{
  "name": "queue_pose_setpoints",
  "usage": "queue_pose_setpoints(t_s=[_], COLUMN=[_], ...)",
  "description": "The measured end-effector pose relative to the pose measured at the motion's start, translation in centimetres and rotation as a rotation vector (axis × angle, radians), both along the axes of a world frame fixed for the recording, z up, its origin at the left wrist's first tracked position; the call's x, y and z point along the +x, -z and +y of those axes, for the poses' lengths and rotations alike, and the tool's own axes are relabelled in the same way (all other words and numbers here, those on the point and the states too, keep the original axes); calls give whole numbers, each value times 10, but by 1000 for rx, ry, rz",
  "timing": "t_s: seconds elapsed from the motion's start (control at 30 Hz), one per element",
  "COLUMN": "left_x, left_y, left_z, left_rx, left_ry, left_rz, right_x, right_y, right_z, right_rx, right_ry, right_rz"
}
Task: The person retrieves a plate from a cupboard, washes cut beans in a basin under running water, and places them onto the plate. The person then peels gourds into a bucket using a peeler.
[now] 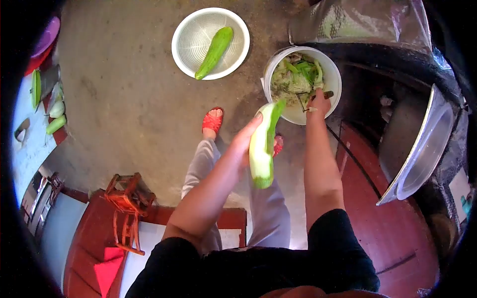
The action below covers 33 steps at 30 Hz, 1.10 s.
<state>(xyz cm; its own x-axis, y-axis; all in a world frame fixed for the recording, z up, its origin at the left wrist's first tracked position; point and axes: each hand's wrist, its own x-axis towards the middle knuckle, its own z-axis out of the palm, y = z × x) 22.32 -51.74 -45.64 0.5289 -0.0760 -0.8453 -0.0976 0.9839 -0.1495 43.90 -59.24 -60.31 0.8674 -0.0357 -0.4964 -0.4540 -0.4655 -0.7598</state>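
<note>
A long green vegetable (pixel 262 146), peeled pale over much of its surface with darker green skin along its right side, is gripped by my left hand (pixel 247 135) in front of my legs. My right hand (pixel 319 103) is closed around the dark handle of a peeler (pixel 303 101) over the white bucket (pixel 336 82). Green peels and leafy scraps (pixel 298 79) lie inside that bucket. Beyond my feet, a white colander (pixel 181 47) on the floor holds one whole green vegetable (pixel 214 52).
At the left, a table (pixel 37 131) bears more green vegetables (pixel 56 124). A small wooden chair (pixel 130 193) stands at the lower left. To the right are a large metal basin (pixel 422 149) and a dark red surface (pixel 382 213). Silvery sheeting (pixel 360 25) is at the upper right.
</note>
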Motion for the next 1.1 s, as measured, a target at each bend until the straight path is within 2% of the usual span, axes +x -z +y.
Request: queue_pose_setpoints(t_s=[0.03,0.1,0.13,0.2,0.27,0.33,0.53,0.7,0.87,0.93,0.97,1.0,1.07,1.1], left_x=[4,17,23,30,37,43,39,38,37,33,27,25,21,19], left_y=[2,12,25,59,69,70,67,59,57,43,52,54,50,47], left_z=[1,8,6,-3,-6,-8,-12,-5,-15,-10,-16,-21,-30,-30], left_rx=[-10,-26,-32,145,169,63,56,106,-70,-14,-105,-105,-163,-139], left_ry=[-2,80,78,-5,-12,-40,-55,-20,-28,238,150,151,-74,-45], left_rz=[-3,6,-4,-33,-84,-44,-159,-116,-121,37,-98,-97,-211,-191], right_x=[3,-11,-20,-45,-69,-82,-91,-84,-68,-57,-49,-42,-37,-35], right_y=[3,-26,-32,-90,-144,-159,-134,-127,-90,-69,-55,-49,-44,-46], right_z=[-12,-21,-25,-18,-4,0,-2,13,21,20,17,18,22,27], right_rx=[32,187,305,184,221,197,233,208,183,167,156,145,110,120], right_ry=[106,129,107,-12,-114,-196,-387,-378,-329,-323,-301,-280,-310,-301], right_rz=[295,632,714,732,568,390,155,122,-124,-221,-264,-306,-360,-347])
